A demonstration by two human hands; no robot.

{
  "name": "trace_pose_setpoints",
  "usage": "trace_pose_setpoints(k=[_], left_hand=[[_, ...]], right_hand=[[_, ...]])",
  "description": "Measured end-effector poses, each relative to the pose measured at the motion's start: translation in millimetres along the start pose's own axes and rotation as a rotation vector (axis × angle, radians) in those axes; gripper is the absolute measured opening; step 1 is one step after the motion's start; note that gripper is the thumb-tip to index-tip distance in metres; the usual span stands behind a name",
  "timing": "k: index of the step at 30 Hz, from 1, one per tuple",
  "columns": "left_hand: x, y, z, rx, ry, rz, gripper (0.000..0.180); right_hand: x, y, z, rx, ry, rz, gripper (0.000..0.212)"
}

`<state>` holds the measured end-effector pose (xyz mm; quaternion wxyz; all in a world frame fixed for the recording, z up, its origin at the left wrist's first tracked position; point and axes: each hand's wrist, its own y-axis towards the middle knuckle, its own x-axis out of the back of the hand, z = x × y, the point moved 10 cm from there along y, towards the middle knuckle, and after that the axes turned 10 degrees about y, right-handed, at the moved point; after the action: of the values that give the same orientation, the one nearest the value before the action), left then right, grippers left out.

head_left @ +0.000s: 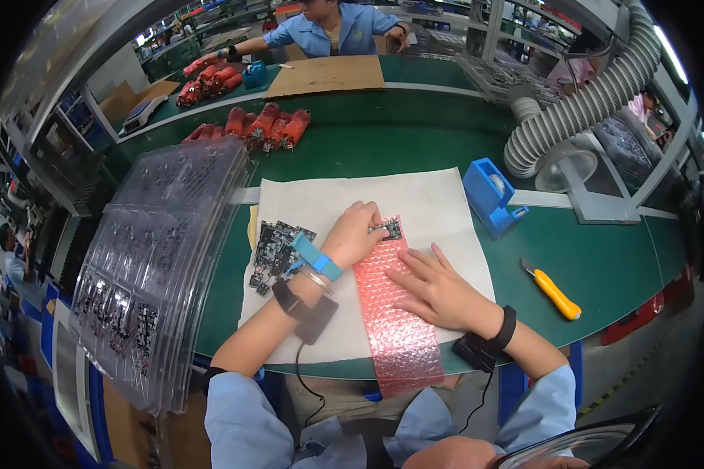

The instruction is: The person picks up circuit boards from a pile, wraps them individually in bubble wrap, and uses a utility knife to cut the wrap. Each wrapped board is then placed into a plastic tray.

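Right hand splayed, dimpled pink bubble wrap

Bright, even light falls around my left hand; nearer me than my right hand, the bubble wrap glints. Far beyond it, rightward, a tube lamp glares. Farthest from my grip, straight lines bend into black.

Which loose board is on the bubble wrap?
The board touching the left hand, near the far end of the bubble wrap; the other loose boards lie farther left.
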<state>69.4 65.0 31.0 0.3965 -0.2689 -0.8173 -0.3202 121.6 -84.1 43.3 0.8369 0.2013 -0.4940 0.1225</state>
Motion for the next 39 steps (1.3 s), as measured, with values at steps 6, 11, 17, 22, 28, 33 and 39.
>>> trace_pose_setpoints(k=[6,11,17,22,28,33,39], left_hand=[[8,1,3,0.032,-0.068,-0.056,0.021],[15,-1,-3,-0.008,-0.012,-0.108,0.020],[3,-1,-4,0.037,-0.111,-0.001,0.018],[4,0,-6,-0.048,-0.119,-0.050,0.017],[10,0,-8,-0.134,-0.062,-0.059,0.018],[10,-1,-10,-0.165,-0.052,-0.009,0.020],[15,0,-11,-0.132,-0.134,-0.006,0.019]], right_hand=[[0,2,4,0.000,-0.059,0.037,0.052],[1,9,7,0.011,-0.096,0.091,0.052],[4,14,11,0.044,-0.133,0.128,0.051],[1,14,11,0.034,-0.131,0.155,0.052],[3,14,8,0.036,-0.100,0.144,0.052],[8,15,4,0.032,-0.060,0.184,0.051],[7,14,-1,0.020,-0.063,0.159,0.050]])
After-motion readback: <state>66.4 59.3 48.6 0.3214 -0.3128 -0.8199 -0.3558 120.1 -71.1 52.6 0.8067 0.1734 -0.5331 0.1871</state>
